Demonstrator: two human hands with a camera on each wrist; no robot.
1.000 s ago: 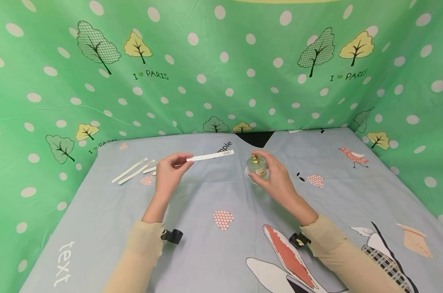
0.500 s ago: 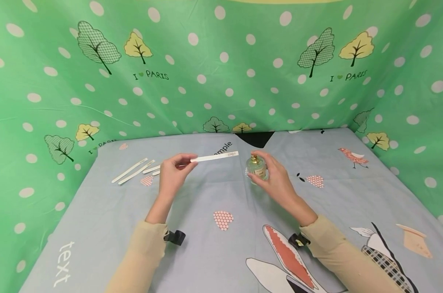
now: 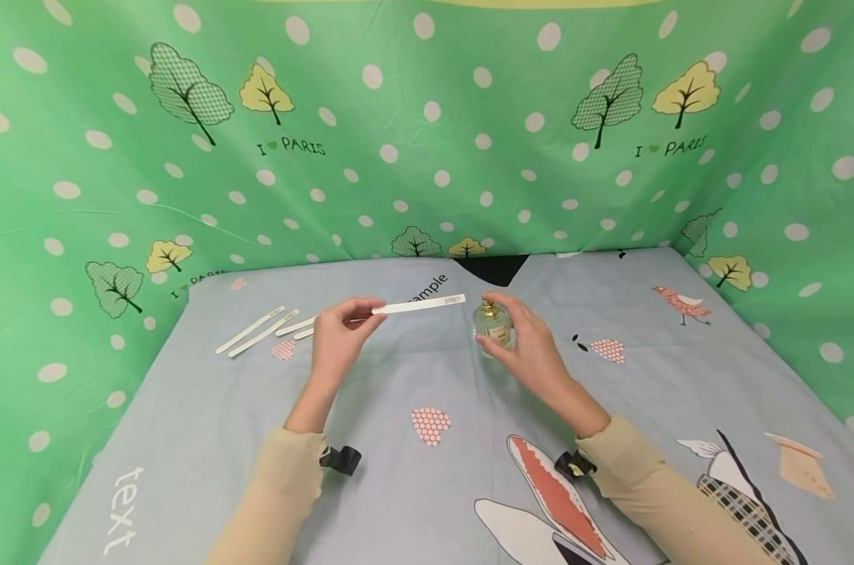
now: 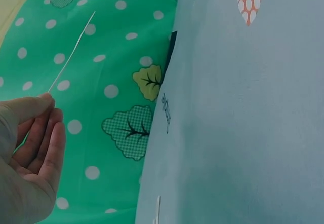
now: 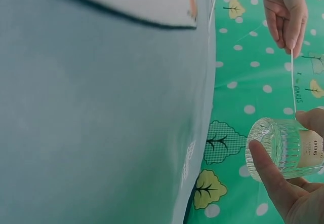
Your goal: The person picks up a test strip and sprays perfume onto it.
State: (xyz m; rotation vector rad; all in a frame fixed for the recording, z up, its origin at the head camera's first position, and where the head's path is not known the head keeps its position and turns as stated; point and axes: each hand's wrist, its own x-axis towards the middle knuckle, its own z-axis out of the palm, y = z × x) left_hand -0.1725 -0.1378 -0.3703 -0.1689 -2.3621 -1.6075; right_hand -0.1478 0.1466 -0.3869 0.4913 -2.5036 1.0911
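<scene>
My left hand (image 3: 341,336) pinches one end of a white perfume test strip (image 3: 423,304) between thumb and fingers, and the strip points right. Edge-on, the strip (image 4: 71,53) looks like a thin line in the left wrist view. My right hand (image 3: 536,345) grips a clear, ribbed glass perfume bottle (image 3: 493,333) with a gold neck. The index finger lies on top of the sprayer, and the thumb is low on the glass. The label on the bottle (image 5: 276,150) shows in the right wrist view. In the head view, the strip's printed free end stops just short of the bottle's neck.
Several more white strips (image 3: 259,333) lie on the grey-blue printed cloth (image 3: 370,486), left of my left hand. A green dotted curtain (image 3: 427,180) hangs behind the table and along both sides.
My left hand has moved a little to the right, bringing the strip's free end closer to the bottle. The right hand and bottle have shifted very slightly left.
</scene>
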